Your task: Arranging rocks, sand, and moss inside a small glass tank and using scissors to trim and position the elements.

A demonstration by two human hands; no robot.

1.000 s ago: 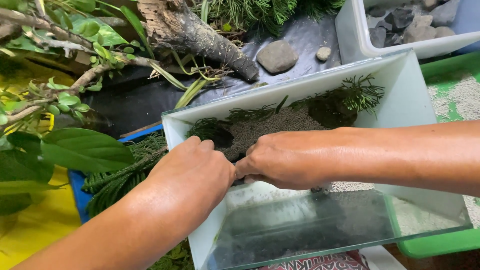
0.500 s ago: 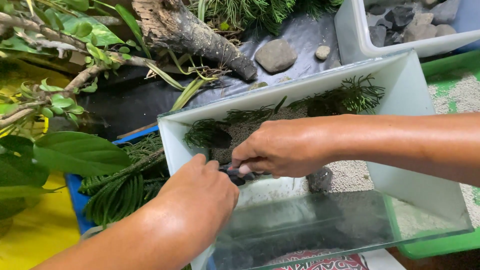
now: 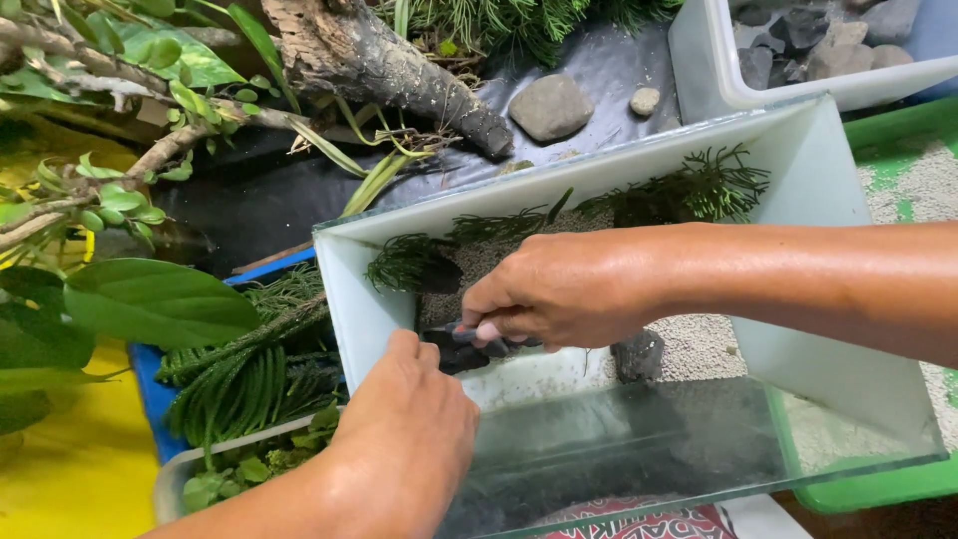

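My right hand [image 3: 559, 289] has its fingers curled tight, pinching a dark stone [image 3: 469, 349] low inside the glass tank [image 3: 818, 200]. My left hand [image 3: 404, 439] reaches over the tank's near wall, fingertips bent and touching the same stone; whether they grip it I cannot tell. The tank holds pale gravel [image 3: 699, 344], one more dark stone [image 3: 639, 354] and three green plant tufts along its back wall. Behind it, a white tub [image 3: 699, 60] holds grey rocks. Two loose pebbles lie on black sheeting [image 3: 619, 70].
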